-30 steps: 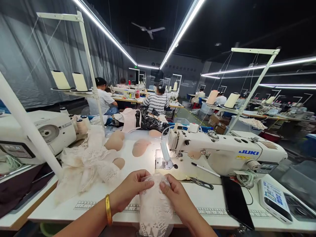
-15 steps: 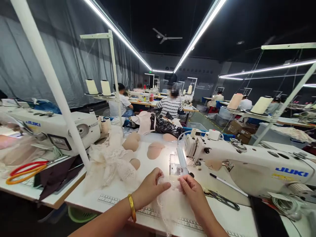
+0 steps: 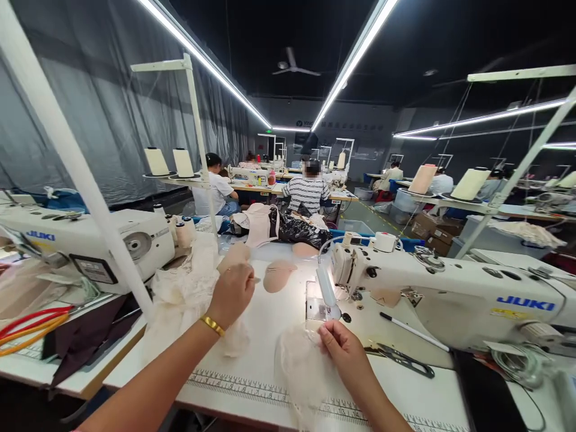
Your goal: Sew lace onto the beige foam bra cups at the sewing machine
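Observation:
My left hand (image 3: 233, 294), with a gold bangle at the wrist, is over the left part of the white table, its fingers closed beside the beige pads. What it grips, if anything, is hidden. My right hand (image 3: 341, 343) pinches the top edge of a sheer cream lace piece (image 3: 303, 369) that hangs toward the table's front edge. Just beyond that hand is the needle area of the white sewing machine (image 3: 432, 288). A beige oval pad (image 3: 278, 276) lies behind, between the hands. Crumpled cream lace (image 3: 180, 300) is heaped left of my left hand.
Black scissors (image 3: 405, 360) and a white pen (image 3: 414, 331) lie right of my right hand. A ruler strip (image 3: 252, 387) runs along the front edge. Another sewing machine (image 3: 90, 240) and a slanted white pole (image 3: 81, 162) stand at left. People sit at machines beyond.
My left hand has let go of the lace piece and moved left and away from me to the beige pads. My right hand still holds the lace. The view has shifted slightly.

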Tool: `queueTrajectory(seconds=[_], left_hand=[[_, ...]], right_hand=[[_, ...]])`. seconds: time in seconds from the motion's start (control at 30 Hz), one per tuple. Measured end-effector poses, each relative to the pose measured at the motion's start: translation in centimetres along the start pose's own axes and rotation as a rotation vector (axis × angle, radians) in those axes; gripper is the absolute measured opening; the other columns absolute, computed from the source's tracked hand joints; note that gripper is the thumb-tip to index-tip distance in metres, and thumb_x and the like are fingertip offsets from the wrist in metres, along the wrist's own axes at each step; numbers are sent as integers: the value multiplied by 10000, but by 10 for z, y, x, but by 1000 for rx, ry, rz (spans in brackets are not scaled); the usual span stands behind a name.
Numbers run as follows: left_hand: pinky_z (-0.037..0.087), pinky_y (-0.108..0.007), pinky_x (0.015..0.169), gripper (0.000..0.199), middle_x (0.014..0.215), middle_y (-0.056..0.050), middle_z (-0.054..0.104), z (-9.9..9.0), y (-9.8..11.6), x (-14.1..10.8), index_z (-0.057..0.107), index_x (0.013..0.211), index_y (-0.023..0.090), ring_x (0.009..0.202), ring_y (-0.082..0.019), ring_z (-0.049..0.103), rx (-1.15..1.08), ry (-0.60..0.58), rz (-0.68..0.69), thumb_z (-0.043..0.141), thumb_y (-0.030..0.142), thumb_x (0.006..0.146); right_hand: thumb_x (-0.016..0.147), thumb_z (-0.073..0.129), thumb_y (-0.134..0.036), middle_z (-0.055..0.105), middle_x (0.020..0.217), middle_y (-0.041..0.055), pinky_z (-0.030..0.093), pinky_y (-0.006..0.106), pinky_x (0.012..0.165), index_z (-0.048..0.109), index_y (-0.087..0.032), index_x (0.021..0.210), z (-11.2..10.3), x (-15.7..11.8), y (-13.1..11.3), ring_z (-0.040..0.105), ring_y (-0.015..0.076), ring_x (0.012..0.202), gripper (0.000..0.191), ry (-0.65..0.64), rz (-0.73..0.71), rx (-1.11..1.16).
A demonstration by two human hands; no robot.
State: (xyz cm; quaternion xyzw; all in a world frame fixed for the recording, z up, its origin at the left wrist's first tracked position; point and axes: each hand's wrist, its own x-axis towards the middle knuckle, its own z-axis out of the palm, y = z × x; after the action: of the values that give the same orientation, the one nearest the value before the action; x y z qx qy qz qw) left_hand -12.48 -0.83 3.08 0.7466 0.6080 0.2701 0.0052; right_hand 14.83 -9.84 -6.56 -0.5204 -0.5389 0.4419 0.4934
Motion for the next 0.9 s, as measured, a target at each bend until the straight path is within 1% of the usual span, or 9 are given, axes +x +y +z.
queueTrajectory(seconds=[0.07,0.13,0.27,0.37,0.53,0.7,0.8,0.83,0.9], left_hand=[[519,-356,822,85,972,-71,660,-4,6,0,527,931,216,903,-233,644,-105,55,-26,451,253,934],[522,-296,704,156,908,-33,635,-3,14,-5,525,944,220,805,-197,628,-336,53,-58,473,365,920],[466,-262,646,286,818,11,575,9,35,-24,549,865,214,756,-174,554,-894,-41,-206,662,449,746],[419,-253,634,302,781,30,540,17,49,-39,542,812,213,727,-158,492,-1009,-106,-284,700,436,683],[411,-255,637,262,762,36,522,25,55,-50,532,781,217,723,-157,467,-933,-99,-276,667,422,690],[493,-285,642,286,811,-6,592,31,40,-32,513,837,223,732,-184,570,-683,5,-195,546,506,812],[564,-352,768,430,1042,-92,671,28,22,-15,557,1044,207,937,-253,663,-541,25,-156,511,598,872],[563,-391,855,470,1145,-124,669,24,15,-11,559,1123,199,1049,-284,658,-469,26,-136,531,596,873],[494,-484,1022,483,1287,-181,633,16,-2,-7,564,1202,176,1231,-355,589,-282,22,-106,586,518,862]], right_hand=[[915,608,-633,585,688,-21,362,301,662,580,-240,797,0,1,-2,518,194,697,411,-4,6,27],[910,610,-637,601,687,-19,364,298,651,596,-238,813,-1,2,-5,507,189,682,411,0,19,45],[911,604,-644,634,688,-11,372,299,645,639,-234,858,-3,1,-9,517,192,679,414,17,46,65],[915,597,-662,653,690,-4,386,302,651,645,-235,842,-4,0,-12,531,196,680,435,16,50,79],[922,554,-715,667,699,4,408,305,669,632,-234,802,-5,-1,-17,552,199,690,502,15,45,110],[895,568,-754,676,693,10,422,317,685,700,-219,934,-5,-4,-17,556,204,683,553,33,84,123],[878,584,-767,668,685,7,434,321,697,718,-217,948,-6,-6,-18,565,206,686,571,50,89,139],[873,588,-770,662,683,4,438,321,700,722,-220,949,-5,-6,-18,570,208,690,571,48,87,140],[864,586,-782,657,689,4,445,325,703,725,-229,934,-5,-8,-17,578,214,700,574,36,81,120]])
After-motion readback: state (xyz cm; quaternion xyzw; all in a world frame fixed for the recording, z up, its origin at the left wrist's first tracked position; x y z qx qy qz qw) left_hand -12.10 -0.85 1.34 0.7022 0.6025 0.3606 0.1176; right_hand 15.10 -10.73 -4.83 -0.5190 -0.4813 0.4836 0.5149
